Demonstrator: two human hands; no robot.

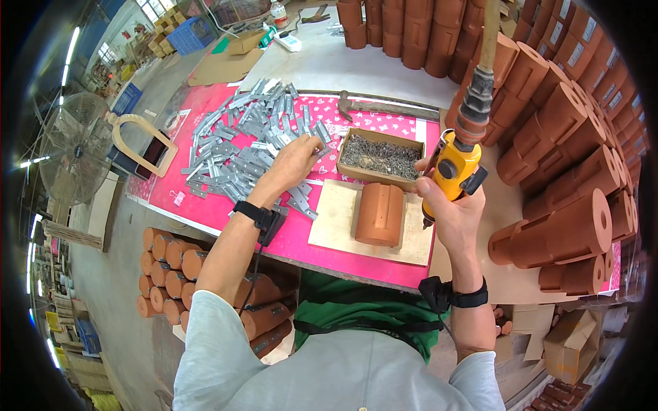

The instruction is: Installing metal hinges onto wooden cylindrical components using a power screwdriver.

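My left hand (295, 163) reaches over the right side of a pile of grey metal brackets (240, 161). Its fingers are curled together, and whatever they pinch is too small or hidden to make out. In my right hand (460, 218) is a yellow power screwdriver (456, 168), bit pointing down, with a hose rising from its top. Between my hands, a reddish-brown grooved cylinder (380, 216) lies on a pale wooden board (332, 226). Just behind it stands an open cardboard box (340, 164) full of small dark screws.
A hammer (377, 107) lies behind the screw box. Stacks of brown cylinders (569, 226) crowd the right side; more rows (411, 31) stand at the back. Below the pink table's left edge is another stack (171, 274). A fan (75, 147) and a wooden arch frame (147, 144) are leftward.
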